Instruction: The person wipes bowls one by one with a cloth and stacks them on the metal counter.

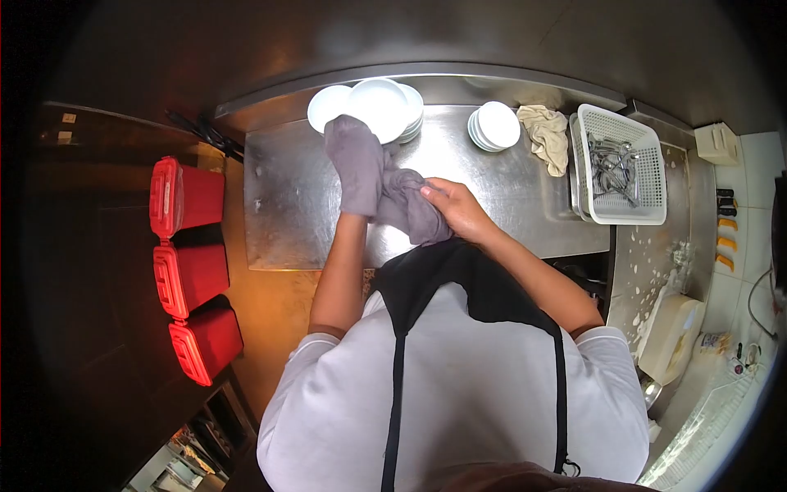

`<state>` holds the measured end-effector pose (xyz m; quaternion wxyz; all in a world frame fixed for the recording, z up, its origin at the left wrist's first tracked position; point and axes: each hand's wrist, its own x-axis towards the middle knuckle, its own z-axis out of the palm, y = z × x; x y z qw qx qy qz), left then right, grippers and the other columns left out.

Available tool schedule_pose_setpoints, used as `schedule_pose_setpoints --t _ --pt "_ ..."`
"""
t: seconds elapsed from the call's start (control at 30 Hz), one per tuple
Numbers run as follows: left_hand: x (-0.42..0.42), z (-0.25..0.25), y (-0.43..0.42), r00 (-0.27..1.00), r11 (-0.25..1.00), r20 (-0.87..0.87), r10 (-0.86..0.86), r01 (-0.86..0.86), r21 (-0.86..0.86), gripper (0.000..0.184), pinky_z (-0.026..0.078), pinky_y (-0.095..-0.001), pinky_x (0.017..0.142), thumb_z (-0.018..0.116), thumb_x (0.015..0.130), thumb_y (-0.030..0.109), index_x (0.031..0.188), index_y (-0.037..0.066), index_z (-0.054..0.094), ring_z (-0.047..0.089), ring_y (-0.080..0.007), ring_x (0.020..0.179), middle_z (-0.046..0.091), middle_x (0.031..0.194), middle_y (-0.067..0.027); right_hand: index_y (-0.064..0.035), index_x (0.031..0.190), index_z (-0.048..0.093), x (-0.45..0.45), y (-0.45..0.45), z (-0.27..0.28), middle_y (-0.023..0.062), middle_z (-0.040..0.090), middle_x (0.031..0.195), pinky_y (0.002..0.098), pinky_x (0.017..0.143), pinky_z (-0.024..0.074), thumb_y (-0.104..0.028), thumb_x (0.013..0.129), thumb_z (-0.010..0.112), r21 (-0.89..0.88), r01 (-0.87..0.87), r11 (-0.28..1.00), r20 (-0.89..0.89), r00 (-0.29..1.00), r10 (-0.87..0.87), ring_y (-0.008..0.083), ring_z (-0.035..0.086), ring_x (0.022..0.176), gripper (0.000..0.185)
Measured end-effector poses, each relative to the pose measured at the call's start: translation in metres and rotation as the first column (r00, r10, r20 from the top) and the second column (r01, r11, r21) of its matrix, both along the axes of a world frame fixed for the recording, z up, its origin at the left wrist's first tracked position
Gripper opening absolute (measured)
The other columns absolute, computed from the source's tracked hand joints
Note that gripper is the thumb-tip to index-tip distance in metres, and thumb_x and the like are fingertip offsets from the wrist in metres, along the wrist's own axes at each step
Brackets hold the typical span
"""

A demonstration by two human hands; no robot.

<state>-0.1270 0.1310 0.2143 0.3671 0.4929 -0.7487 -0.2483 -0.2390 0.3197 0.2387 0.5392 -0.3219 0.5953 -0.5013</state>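
Observation:
A grey-purple cloth (402, 201) hangs bunched in front of my chest, over the near side of the steel counter. My left hand (354, 220) is covered by it from the wrist up, so its fingers cannot be seen. The covered end reaches up to the white dishes (379, 102) at the back and overlaps their near edge; whether it touches them I cannot tell. With thumb and fingers, my right hand (459, 211) grips the bunched part of the same cloth.
Another stack of white dishes (498, 125) stands at the back of the steel counter (287, 213). Right of it lie a cream cloth (545, 135) and a white basket (652, 205) of metal cutlery. Several red lidded bins (197, 271) line the left side.

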Motion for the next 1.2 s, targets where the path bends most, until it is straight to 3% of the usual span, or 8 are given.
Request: schedule_pose_setpoints --t 0.2,0.4,0.6,0.7,0.77,0.97,1.07,1.2 --pt "-0.015 0.035 0.006 0.814 0.847 0.581 0.013 0.3 -0.439 0.022 0.048 -0.0506 0.086 0.057 0.083 0.016 0.092 -0.003 0.064 0.061 -0.0412 0.095 0.063 0.098 -0.024 0.0049 0.126 0.064 -0.014 0.005 -0.007 0.0168 0.074 0.108 0.0333 0.086 0.0528 -0.028 0.103 0.06 -0.045 0.112 0.993 -0.289 0.95 -0.12 0.0199 0.068 0.095 0.041" --pt "-0.025 -0.006 -0.01 0.823 0.907 0.565 0.063 0.189 -0.377 0.026 0.043 -0.05 0.098 0.057 0.084 0.022 0.094 0.001 0.067 0.059 -0.0383 0.107 0.065 0.104 -0.0202 -0.0003 0.118 0.069 -0.03 0.012 0.0 0.0201 0.073 0.101 0.0391 0.08 0.055 -0.025 0.099 0.064 -0.05 0.127 0.991 -0.448 0.884 -0.136 0.0324 0.071 0.089 0.032" --pt "-0.021 -0.011 -0.007 0.964 0.87 0.26 0.057 0.08 -0.487 0.022 0.046 -0.0477 0.091 0.053 0.087 0.016 0.094 0.001 0.067 0.06 -0.0378 0.1 0.066 0.099 -0.0188 -0.0006 0.111 0.07 -0.074 0.009 -0.011 0.0192 0.071 0.113 0.0443 0.093 0.0514 -0.013 0.085 0.074 -0.361 0.122 0.925 -0.856 0.349 -0.38 0.0385 0.064 0.111 0.029" --pt "-0.013 0.023 0.001 0.835 0.923 0.55 0.025 0.192 -0.332 0.021 0.046 -0.0501 0.091 0.056 0.084 0.015 0.097 0.0 0.064 0.058 -0.0371 0.103 0.063 0.102 -0.0189 0.0 0.113 0.069 -0.111 0.002 -0.024 0.0201 0.07 0.116 0.0459 0.098 0.0494 -0.011 0.082 0.075 -0.353 0.084 0.932 -0.925 0.116 -0.361 0.0418 0.06 0.119 0.033" --pt "-0.004 0.015 0.002 0.909 0.935 0.416 0.021 0.13 -0.331 0.018 0.046 -0.0501 0.087 0.056 0.083 0.013 0.092 -0.001 0.063 0.057 -0.0371 0.099 0.061 0.099 -0.0188 -0.001 0.108 0.071 -0.133 0.004 -0.041 0.0197 0.072 0.106 0.046 0.094 0.0501 -0.01 0.082 0.073 -0.324 0.008 0.946 -0.944 0.058 -0.324 0.0391 0.064 0.11 0.027" --pt "0.025 0.017 0.033 0.966 0.843 0.257 -0.022 0.156 -0.515 0.033 0.045 -0.0483 0.086 0.071 0.076 0.018 0.099 0.001 0.055 0.054 -0.0415 0.101 0.056 0.103 -0.0222 -0.0028 0.095 0.07 -0.148 0.004 -0.048 0.0177 0.07 0.084 0.0485 0.074 0.0519 -0.015 0.091 0.067 -0.14 -0.041 0.989 -0.979 0.153 -0.132 0.0363 0.066 0.08 0.014" --pt "0.041 0.055 0.064 0.951 0.931 0.238 -0.199 0.259 -0.258 0.052 0.045 -0.0468 0.09 0.081 0.071 0.027 0.106 0.001 0.053 0.055 -0.0391 0.105 0.054 0.106 -0.0213 -0.0035 0.097 0.071 -0.145 0.002 -0.043 0.0199 0.068 0.082 0.0464 0.072 0.0526 -0.016 0.095 0.063 -0.175 0.017 0.984 -0.97 0.17 -0.176 0.0353 0.068 0.083 0.015" --pt "0.053 0.094 0.073 0.643 0.572 -0.65 -0.405 0.733 0.369 0.04 0.045 -0.0398 0.1 0.071 0.09 0.021 0.116 0.001 0.048 0.052 -0.0253 0.117 0.054 0.119 -0.0123 -0.0015 0.105 0.068 -0.157 -0.001 -0.049 0.0172 0.071 0.097 0.046 0.084 0.058 -0.019 0.103 0.056 -0.137 0.386 0.912 -0.615 0.689 -0.384 0.0324 0.07 0.092 0.022"
